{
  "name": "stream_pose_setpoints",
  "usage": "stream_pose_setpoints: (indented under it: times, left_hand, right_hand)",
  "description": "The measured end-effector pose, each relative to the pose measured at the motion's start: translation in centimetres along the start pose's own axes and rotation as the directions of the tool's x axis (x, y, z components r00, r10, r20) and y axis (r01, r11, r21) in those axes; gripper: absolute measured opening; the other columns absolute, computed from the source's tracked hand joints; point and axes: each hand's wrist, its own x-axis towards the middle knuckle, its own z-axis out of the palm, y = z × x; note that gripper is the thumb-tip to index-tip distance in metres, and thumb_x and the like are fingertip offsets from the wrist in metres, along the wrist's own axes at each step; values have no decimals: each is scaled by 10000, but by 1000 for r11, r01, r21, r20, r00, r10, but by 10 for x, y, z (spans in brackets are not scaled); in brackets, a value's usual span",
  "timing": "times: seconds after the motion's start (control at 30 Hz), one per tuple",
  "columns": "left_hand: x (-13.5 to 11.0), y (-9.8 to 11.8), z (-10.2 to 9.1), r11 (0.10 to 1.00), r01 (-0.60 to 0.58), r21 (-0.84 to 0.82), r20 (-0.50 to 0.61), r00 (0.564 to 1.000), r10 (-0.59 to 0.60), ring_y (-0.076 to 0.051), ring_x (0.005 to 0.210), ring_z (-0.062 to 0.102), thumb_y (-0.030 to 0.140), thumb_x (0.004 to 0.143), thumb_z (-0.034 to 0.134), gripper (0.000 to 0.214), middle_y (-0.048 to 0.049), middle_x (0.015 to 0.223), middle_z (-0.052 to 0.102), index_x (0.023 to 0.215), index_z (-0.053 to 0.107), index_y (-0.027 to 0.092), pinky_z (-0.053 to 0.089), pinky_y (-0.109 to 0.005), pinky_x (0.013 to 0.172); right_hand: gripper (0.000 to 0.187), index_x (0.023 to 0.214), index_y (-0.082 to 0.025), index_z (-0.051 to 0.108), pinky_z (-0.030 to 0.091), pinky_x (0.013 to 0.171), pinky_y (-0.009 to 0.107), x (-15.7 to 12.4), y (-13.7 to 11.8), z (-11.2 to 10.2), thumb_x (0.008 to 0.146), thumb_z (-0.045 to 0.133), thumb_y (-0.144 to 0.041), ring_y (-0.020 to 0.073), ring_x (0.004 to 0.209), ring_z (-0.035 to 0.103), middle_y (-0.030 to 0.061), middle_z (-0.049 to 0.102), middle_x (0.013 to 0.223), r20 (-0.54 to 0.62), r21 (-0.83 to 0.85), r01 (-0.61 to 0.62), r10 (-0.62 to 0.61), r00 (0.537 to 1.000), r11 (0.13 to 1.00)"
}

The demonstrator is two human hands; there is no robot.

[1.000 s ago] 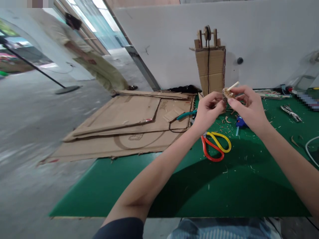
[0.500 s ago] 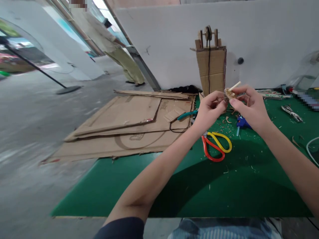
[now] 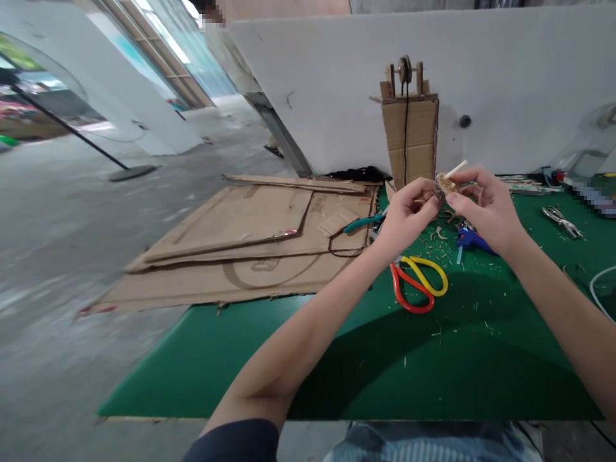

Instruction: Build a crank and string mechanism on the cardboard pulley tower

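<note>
Above the green tabletop, my left hand (image 3: 408,210) and my right hand (image 3: 488,208) meet around a small round brown cardboard piece (image 3: 443,185). A pale stick (image 3: 456,169) pokes up from it, slanting right. Fingertips of both hands pinch the piece and cover part of it. Below my hands lie scissors (image 3: 418,285) with one red and one yellow handle. A blue glue gun (image 3: 471,240) rests under my right hand. Just behind stands a cardboard tower (image 3: 419,138) with a pulley wheel (image 3: 405,68) on top and a dark cord hanging from it.
Flat cardboard sheets (image 3: 231,221) cover the table's left part and overhang its edge. Teal-handled pliers (image 3: 363,222) lie there. Metal pliers (image 3: 562,221) lie on the right, and cardboard scraps are scattered about. A white panel (image 3: 337,90) rises behind the table.
The person walking in the background has moved right, now mostly hidden behind the white panel. My hands stay nearly in place around the cardboard piece; the view shifts slightly.
</note>
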Motion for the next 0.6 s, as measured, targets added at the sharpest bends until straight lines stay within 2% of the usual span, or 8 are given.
stream_pose_setpoints:
  times: [0.23, 0.43, 0.6]
  left_hand:
    - [1, -10, -1, 1000, -4, 9, 18, 1000, 4, -84, 572, 463, 354, 883, 630, 212, 35, 649, 487, 765, 551, 196, 409, -202, 506]
    - [2, -30, -3, 996, 77, 53, 56, 995, -80, -83, 560, 507, 363, 870, 620, 214, 22, 642, 553, 795, 590, 165, 412, -196, 506]
    - [1, -34, -3, 993, 114, 19, 59, 992, -115, -78, 546, 526, 365, 875, 621, 204, 15, 672, 596, 863, 580, 166, 424, -193, 498]
  right_hand:
    - [229, 977, -276, 684, 562, 845, 402, 1, 9, -5, 771, 709, -372, 174, 868, 637, 22, 657, 1045, -1, -49, -56, 56, 998, 997]
    - [279, 1009, -277, 725, 564, 813, 427, 3, 29, -4, 785, 710, -444, 185, 853, 636, 49, 642, 1086, -25, -92, -129, 127, 992, 987]
    - [309, 1004, -281, 729, 559, 811, 431, 5, 35, -4, 812, 674, -516, 199, 887, 634, 45, 681, 1036, -30, -79, -181, 180, 983, 980]
